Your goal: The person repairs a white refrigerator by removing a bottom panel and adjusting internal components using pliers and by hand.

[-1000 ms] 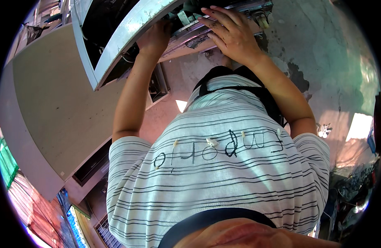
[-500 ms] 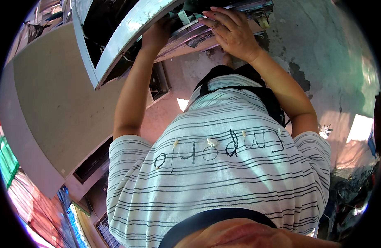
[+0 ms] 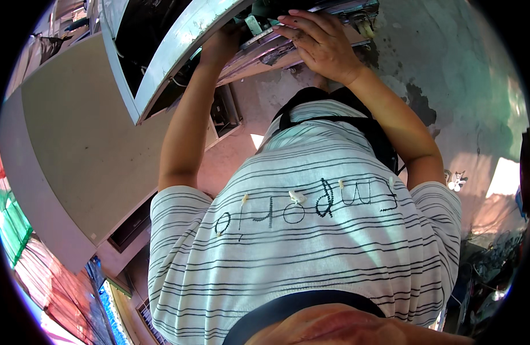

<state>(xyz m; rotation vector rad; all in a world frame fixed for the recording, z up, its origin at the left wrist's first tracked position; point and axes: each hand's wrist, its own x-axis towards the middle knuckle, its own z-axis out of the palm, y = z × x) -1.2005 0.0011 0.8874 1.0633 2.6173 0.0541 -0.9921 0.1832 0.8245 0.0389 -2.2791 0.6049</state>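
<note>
Before me at the top of the view is a large metal casing with a pale, worn frame (image 3: 178,53) and a dark, open inside. My left hand (image 3: 220,47) reaches in behind the frame, and its fingers are hidden in shadow. On the casing's near ledge (image 3: 270,53), which looks scuffed and dirty, my right hand (image 3: 322,47) lies with fingers stretched out and slightly apart. Dark smudges mark those fingers. A small pale green block-like part (image 3: 254,25) shows inside the casing between my two hands. Nothing is visible in the right hand.
A wide cabinet with a flat beige-grey top (image 3: 87,138) stands to my left. Grey concrete floor (image 3: 460,109) with dark patches spreads to the right. Dark clutter (image 3: 494,264) lies at the lower right. Red and green sheeting (image 3: 43,259) hangs at the far left.
My right fingers have shifted slightly left along the ledge. My left hand stays inside the casing, and the whole view has moved a little.
</note>
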